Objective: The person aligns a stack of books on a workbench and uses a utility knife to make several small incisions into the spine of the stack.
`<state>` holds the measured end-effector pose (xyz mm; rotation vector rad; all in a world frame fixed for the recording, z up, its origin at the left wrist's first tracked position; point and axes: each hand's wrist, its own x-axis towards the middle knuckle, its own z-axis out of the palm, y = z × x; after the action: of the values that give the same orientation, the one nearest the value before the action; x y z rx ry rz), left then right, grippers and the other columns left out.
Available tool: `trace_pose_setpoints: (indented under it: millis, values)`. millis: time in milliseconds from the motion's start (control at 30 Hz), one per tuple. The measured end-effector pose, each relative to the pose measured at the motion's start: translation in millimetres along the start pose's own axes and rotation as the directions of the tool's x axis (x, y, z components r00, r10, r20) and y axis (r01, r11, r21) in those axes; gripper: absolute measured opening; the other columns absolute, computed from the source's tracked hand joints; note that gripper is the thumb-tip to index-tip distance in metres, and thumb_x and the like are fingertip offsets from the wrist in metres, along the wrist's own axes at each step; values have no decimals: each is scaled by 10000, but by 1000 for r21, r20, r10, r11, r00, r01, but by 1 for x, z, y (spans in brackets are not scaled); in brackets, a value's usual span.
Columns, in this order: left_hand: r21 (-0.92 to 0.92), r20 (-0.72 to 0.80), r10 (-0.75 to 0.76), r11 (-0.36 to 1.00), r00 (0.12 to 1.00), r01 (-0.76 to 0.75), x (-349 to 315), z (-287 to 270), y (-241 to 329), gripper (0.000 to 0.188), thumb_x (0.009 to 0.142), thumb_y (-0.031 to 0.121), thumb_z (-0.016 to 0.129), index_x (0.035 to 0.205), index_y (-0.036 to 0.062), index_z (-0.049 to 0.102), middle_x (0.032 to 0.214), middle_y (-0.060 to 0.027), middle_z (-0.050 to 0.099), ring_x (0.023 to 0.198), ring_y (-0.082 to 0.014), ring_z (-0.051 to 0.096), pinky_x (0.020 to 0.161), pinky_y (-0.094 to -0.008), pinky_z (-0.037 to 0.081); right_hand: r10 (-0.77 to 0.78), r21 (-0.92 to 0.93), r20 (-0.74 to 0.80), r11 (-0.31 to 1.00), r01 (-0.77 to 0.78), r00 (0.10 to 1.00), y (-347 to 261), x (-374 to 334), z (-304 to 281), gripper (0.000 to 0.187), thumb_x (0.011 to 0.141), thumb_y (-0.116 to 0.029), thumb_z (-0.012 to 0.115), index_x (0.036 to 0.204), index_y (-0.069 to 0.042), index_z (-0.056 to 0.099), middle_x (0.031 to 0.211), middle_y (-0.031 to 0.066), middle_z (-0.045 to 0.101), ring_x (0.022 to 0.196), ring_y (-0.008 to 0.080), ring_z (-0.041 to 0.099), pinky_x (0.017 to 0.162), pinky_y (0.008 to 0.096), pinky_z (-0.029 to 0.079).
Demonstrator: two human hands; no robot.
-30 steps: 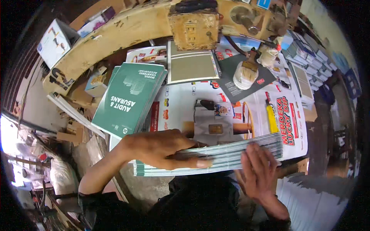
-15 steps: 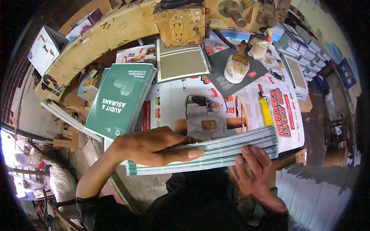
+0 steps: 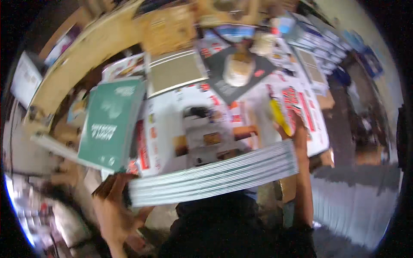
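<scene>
A thick stack of booklets (image 3: pixel 211 176) with pale, green-lined spines lies level across the front, close to my body. My left hand (image 3: pixel 114 206) is closed on its left end, with the thumb low and the fingers up behind the edge. Past the stack's right end reaches my right hand (image 3: pixel 297 131). Its fingers are up against a yellow-handled tool (image 3: pixel 276 111) on the table, and blur hides whether they grip it. A pile of green-covered books (image 3: pixel 109 122) stands to the left.
Printed poster sheets (image 3: pixel 165 124) cover the table. At the back, a brush sits on a white pot (image 3: pixel 238 71) over dark card (image 3: pixel 215 81), beside a grey-brown board (image 3: pixel 176 73). A yellowed machine frame (image 3: pixel 77 56) curves behind. More paper stacks (image 3: pixel 352 202) stand at the right.
My left hand has slid from the stack's middle to its left end. My right hand has left the front of the spines and reached forward to the yellow-handled tool. The view has shifted.
</scene>
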<state>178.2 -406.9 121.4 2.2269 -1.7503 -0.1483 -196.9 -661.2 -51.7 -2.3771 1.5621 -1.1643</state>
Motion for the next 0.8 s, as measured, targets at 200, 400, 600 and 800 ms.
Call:
trace_pose_setpoints:
  millis: [200, 400, 600, 800]
  values:
    - [-533, -333, -94, 840, 938, -104, -22, 56, -33, 711, 517, 177, 971, 1087, 15, 578, 1079, -139, 642, 1033, -271, 639, 896, -386, 495, 81, 150, 262, 981, -124, 962, 76, -5, 43, 527, 899, -288, 689, 1346, -45, 551, 1177, 165, 634, 974, 250, 614, 830, 380, 511]
    - [-796, -324, -168, 580, 931, -172, -22, 98, -22, 779, 566, 188, 982, 1128, -3, 478, 1053, -121, 629, 963, -200, 639, 838, -330, 511, 189, 389, 89, 897, -209, 978, 54, 35, -56, 418, 972, -178, 586, 1367, -48, 552, 1046, 51, 653, 858, 99, 543, 769, 264, 454]
    - [-817, -415, -218, 517, 883, -257, -21, 109, -23, 551, 687, 200, 903, 1023, -7, 519, 939, -141, 674, 849, -225, 689, 754, -306, 528, 112, 365, 220, 912, -189, 969, -115, 36, -133, 542, 920, -244, 551, 1412, -20, 503, 1365, 167, 562, 1070, 228, 572, 918, 330, 465]
    - [-793, -458, -224, 540, 860, -281, -18, 109, -19, 501, 688, 187, 892, 988, 7, 535, 916, -152, 671, 832, -235, 695, 733, -308, 530, -474, 360, 698, 880, 308, 537, -236, 20, -120, 542, 871, -248, 683, 1327, 24, 574, 1225, 176, 606, 1012, 262, 628, 906, 372, 482]
